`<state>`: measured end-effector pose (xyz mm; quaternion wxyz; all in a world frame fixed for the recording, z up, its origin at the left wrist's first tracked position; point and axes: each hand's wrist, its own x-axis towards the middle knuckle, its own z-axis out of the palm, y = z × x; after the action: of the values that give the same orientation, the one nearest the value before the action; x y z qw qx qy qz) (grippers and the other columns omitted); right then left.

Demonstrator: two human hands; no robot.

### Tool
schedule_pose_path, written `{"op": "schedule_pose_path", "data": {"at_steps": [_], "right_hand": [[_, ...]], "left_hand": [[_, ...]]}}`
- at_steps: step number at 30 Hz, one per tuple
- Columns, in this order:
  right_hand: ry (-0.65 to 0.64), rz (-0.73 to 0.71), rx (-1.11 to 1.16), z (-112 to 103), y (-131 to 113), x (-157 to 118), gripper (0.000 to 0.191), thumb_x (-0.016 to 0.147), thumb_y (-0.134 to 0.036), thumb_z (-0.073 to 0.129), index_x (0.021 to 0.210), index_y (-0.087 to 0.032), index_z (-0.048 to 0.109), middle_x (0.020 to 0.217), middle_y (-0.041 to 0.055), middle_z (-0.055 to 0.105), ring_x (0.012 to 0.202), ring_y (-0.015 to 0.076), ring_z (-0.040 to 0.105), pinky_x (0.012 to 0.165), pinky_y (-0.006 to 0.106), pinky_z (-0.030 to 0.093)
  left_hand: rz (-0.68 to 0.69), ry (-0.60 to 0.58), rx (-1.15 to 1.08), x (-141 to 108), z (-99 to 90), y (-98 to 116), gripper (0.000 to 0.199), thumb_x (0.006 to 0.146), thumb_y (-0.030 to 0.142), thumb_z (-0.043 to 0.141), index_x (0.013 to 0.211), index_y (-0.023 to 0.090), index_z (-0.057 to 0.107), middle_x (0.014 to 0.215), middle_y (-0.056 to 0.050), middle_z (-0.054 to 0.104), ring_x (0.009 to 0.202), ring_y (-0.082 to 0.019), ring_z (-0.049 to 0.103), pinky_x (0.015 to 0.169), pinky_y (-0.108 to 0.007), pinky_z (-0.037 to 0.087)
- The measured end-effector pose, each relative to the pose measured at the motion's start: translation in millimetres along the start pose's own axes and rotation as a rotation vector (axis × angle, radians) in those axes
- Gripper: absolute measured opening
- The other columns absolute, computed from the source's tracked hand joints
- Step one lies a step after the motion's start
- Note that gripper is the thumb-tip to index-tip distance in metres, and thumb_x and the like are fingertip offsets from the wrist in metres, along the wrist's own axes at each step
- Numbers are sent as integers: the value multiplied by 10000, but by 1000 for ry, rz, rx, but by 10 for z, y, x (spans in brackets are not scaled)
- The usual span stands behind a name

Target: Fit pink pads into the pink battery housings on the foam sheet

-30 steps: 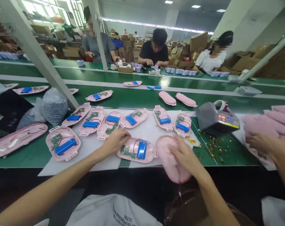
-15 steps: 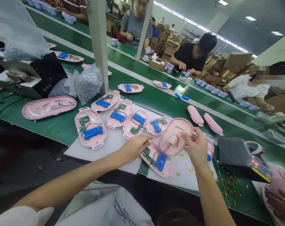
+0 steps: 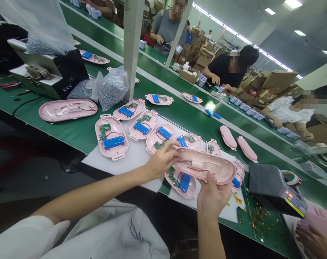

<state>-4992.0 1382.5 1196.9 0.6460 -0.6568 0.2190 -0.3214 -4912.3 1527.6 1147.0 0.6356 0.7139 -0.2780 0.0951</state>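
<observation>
Both my hands hold a long pink plastic shell (image 3: 214, 163), tilted with its hollow inner side towards me; thin red wires show inside it. My left hand (image 3: 162, 160) grips its left end, fingers on the rim. Around its lower right side close the thumb and fingers of my right hand (image 3: 214, 198). Right below the shell lies a pink housing with a blue battery (image 3: 185, 182) and a green circuit board (image 3: 173, 176), partly covered. Several like housings (image 3: 112, 135) lie on white foam sheets (image 3: 98, 160) to the left and behind.
Another wired pink shell (image 3: 68, 109) lies left, near bags of screws (image 3: 113, 88). A dark device with a lit display (image 3: 277, 189) stands right, beside copper-coloured scraps (image 3: 260, 216). A co-worker's hand (image 3: 317, 233) is at lower right. A metal post (image 3: 132, 50) rises behind.
The pink shell has turned lengthwise and moved nearer. My left hand has reached its left end and taken hold; my right hand has shifted beneath it. The camera view has swung slightly left.
</observation>
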Motion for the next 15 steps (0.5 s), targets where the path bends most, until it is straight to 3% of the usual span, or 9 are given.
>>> {"op": "schedule_pose_path", "data": {"at_steps": [1, 3, 5, 7, 9, 11, 13, 15], "right_hand": [[-8, 10, 17, 4, 39, -17, 691, 764, -353, 735, 1381, -247, 442, 1382, 118, 531, 1151, 250, 612, 811, 393, 604], [-42, 47, 30, -31, 139, -13, 701, 779, -368, 718, 1402, -245, 422, 1378, 122, 536, 1167, 260, 606, 842, 418, 595], [-108, 109, -16, -98, 218, 40, 685, 788, -399, 710, 1390, -212, 440, 1335, 134, 568, 1164, 271, 610, 885, 450, 577], [-121, 66, -152, -144, 213, 141, 665, 786, -415, 719, 1356, -181, 469, 1314, 142, 581, 1178, 273, 602, 961, 483, 534], [-107, -157, -360, -130, 100, 277, 650, 757, -406, 755, 1312, -171, 509, 1315, 140, 581, 1217, 273, 574, 1050, 497, 465], [-212, -426, -577, -89, -70, 423, 562, 748, -407, 763, 1231, -183, 581, 1263, 120, 619, 1205, 270, 575, 1078, 482, 435], [-326, -557, -714, -133, -202, 559, 373, 795, -429, 707, 1067, -180, 656, 1110, 103, 682, 1082, 260, 629, 1018, 448, 476], [-187, -535, -735, -371, -218, 691, 301, 862, -468, 611, 905, -171, 645, 910, 85, 695, 897, 231, 663, 894, 396, 531]], "left_hand": [[-96, -25, -145, 8, -1, -25, 123, 940, 284, 584, 990, 177, 618, 1117, -104, 618, 905, -185, 656, 780, -327, 578], [-307, -70, -371, 30, -22, -57, 344, 891, 290, 635, 1205, 194, 532, 1026, -70, 639, 740, -148, 669, 640, -261, 569], [-421, -124, -437, 54, -55, -67, 468, 855, 280, 652, 1284, 180, 494, 989, -60, 652, 688, -137, 663, 593, -228, 541], [-416, -189, -368, 75, -81, -64, 327, 854, 259, 613, 1157, 139, 587, 940, -58, 664, 674, -129, 648, 574, -202, 505], [-384, -218, -265, 93, -91, -58, 204, 865, 237, 549, 1015, 123, 627, 901, -52, 669, 635, -113, 618, 541, -189, 463], [-356, -234, -197, 117, -90, -44, 186, 852, 217, 514, 977, 130, 621, 879, -40, 663, 625, -111, 605, 536, -189, 448], [-319, -259, -109, 163, -96, -16, 152, 812, 215, 511, 902, 141, 609, 812, -24, 638, 642, -125, 596, 551, -198, 445], [-275, -297, 30, 245, -122, -8, 101, 764, 245, 516, 755, 159, 568, 688, -4, 577, 616, -138, 554, 537, -211, 415]]}}
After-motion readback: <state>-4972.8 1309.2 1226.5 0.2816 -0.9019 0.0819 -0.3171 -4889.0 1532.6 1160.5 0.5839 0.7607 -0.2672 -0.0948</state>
